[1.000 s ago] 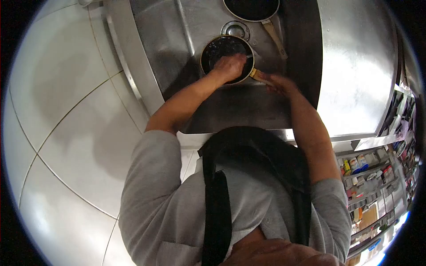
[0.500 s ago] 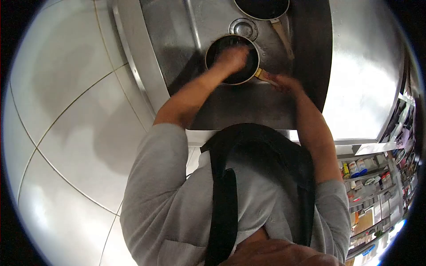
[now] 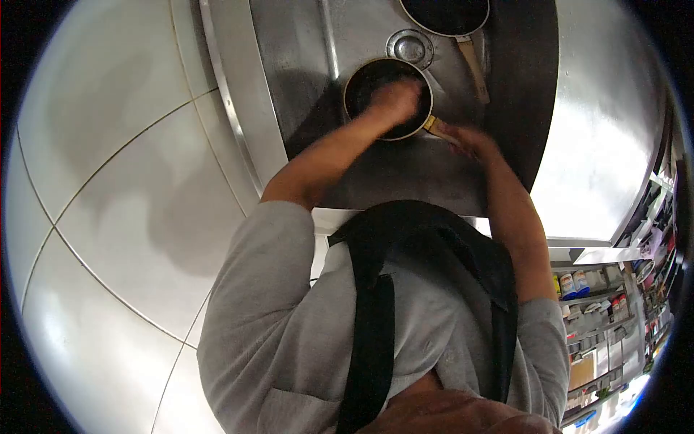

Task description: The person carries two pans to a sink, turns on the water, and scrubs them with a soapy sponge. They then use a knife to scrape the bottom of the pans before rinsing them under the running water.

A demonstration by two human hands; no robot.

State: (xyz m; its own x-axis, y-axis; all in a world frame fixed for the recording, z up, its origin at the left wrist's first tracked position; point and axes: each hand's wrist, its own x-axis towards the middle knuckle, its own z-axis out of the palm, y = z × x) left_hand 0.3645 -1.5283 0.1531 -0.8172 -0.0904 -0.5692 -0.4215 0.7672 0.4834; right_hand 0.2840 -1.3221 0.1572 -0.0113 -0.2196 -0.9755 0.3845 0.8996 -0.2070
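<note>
A black frying pan (image 3: 367, 88) with a light rim sits in the metal sink (image 3: 405, 173), below the round drain (image 3: 410, 48). Inside it is my left hand (image 3: 397, 101), blurred by motion, its fingers curled down over the pan's surface. Whatever those fingers hold is hidden. My right hand (image 3: 470, 142) is wrapped around the pan's yellowish handle (image 3: 438, 127), to the right of the rim. Another dark frying pan (image 3: 447, 13) lies farther back in the sink, partly cut off by the frame, its light handle (image 3: 473, 69) pointing toward me.
To the right of the sink is a shiny steel counter (image 3: 607, 130). White tiles (image 3: 130, 217) cover the left side. Metal shelves (image 3: 596, 296) with bottles and containers stand at the lower right.
The whole view has shifted slightly, so the sink and pans appear a little farther right. My left hand is still inside the pan, blurred, and my right hand keeps its hold on the handle.
</note>
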